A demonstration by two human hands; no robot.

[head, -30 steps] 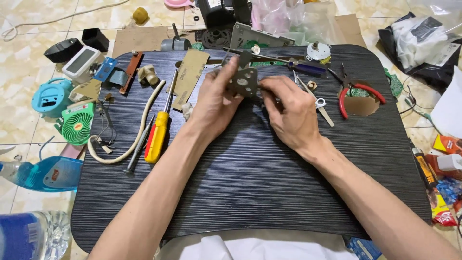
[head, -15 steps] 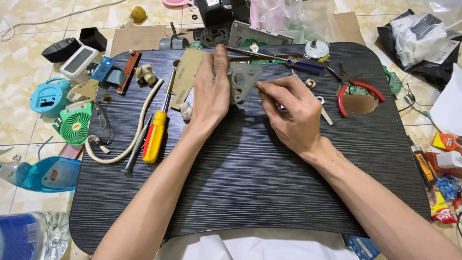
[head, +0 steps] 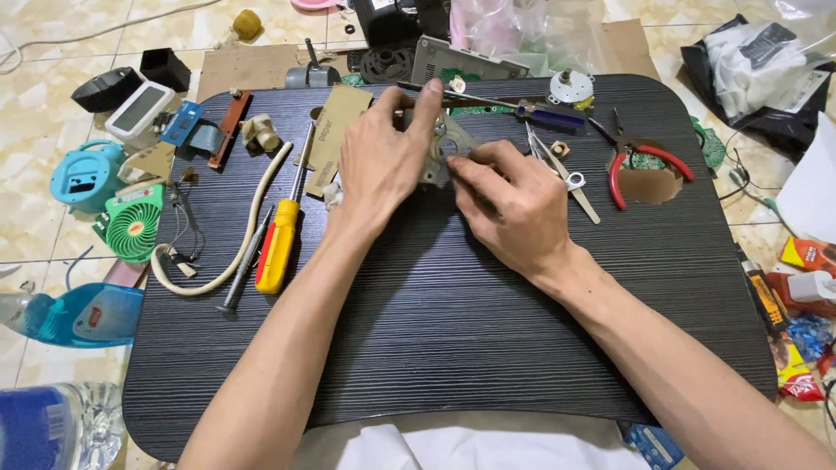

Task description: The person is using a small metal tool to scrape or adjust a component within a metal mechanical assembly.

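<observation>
Head view: both hands, left (head: 380, 165) and right (head: 509, 204), pinch the grey metal plate (head: 446, 150) flat on the tray table (head: 453, 313).

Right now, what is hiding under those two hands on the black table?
A grey metal plate with holes lies flat under them. The left hand covers its left side, and the right hand pinches its lower edge. Most of the plate is covered, so its full shape cannot be seen.

On the tabletop (head: 435, 348), the screwdriver (head: 277, 244) lies left of the metal plate (head: 440, 157) (under both hands), pliers (head: 649, 161) to its right.
</observation>
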